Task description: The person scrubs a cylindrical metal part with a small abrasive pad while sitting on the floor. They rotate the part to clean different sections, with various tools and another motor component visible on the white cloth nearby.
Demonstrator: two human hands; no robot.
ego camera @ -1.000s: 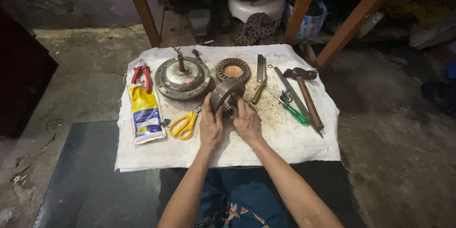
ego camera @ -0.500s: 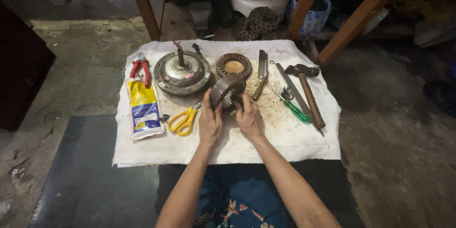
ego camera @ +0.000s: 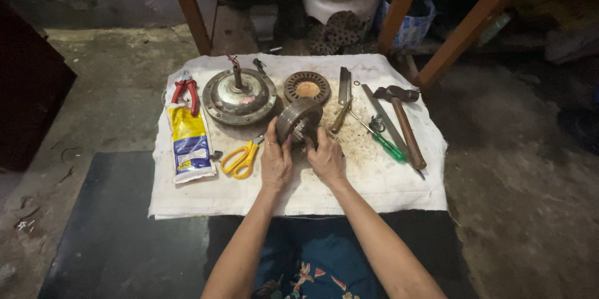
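Fingers of the left hand [ego camera: 276, 160] and right hand [ego camera: 325, 159] are closed round the tilted metal drum [ego camera: 298, 120], held just beyond them, its open face turned rightward.

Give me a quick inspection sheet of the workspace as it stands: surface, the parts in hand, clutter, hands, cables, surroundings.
Surface: white cloth on the floor, stained, with brown grit right of the hands.
Job's things: round metal drum held tilted above the cloth; motor housing with upright shaft and slotted ring lie behind it.
Clutter: red pliers, yellow-and-blue pouch, yellow scissors, green screwdriver, hammer, flat file.
Grippers: left hand grips the drum's side; right hand has its fingers at the drum's open face.
Cables: short wire ends at the shaft top.
Surroundings: concrete floor, wooden legs, dark mat.
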